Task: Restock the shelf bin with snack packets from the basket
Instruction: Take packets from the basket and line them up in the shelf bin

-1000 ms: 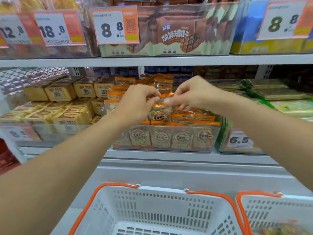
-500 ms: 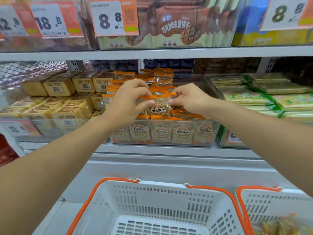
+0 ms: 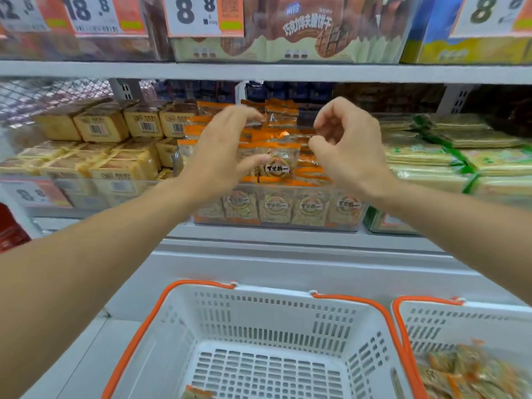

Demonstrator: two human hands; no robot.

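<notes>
The left hand (image 3: 221,151) reaches over the front wall of the clear plastic shelf bin (image 3: 276,208). Its fingers are spread and only gently bent, with the thumb lying against the face of an upright orange-topped clear snack packet with a round label (image 3: 276,165). That grip looks wide and loose: it steadies the packet rather than clasping it, and nothing is closed in the palm.

The packet stands on end just behind the bin's front row, with its long axis upright and its label facing the camera. It sits between the two hands, touching the left thumb and just beside the right one. More packets of the same kind fill the bin in rows behind it and line the front wall below it.

The right hand (image 3: 345,145) hovers on the packet's right side. Its fingers are curled inward and its thumb points toward the packet's upper right edge. Whether the fingertips pinch that edge or only sit close to it cannot be told; the hand seems to hold nothing else.

Both hands are about equally near, so the next move is probably a small downward press or a release to seat the packet in its row.

Below, the white slotted plastic basket with orange handles (image 3: 259,341) is nearly bare, with one packet corner showing at its bottom edge. Further right, a second white basket with an orange rim (image 3: 431,321) holds a heap of similar packets (image 3: 472,372), the likely source for the next pick.
</notes>
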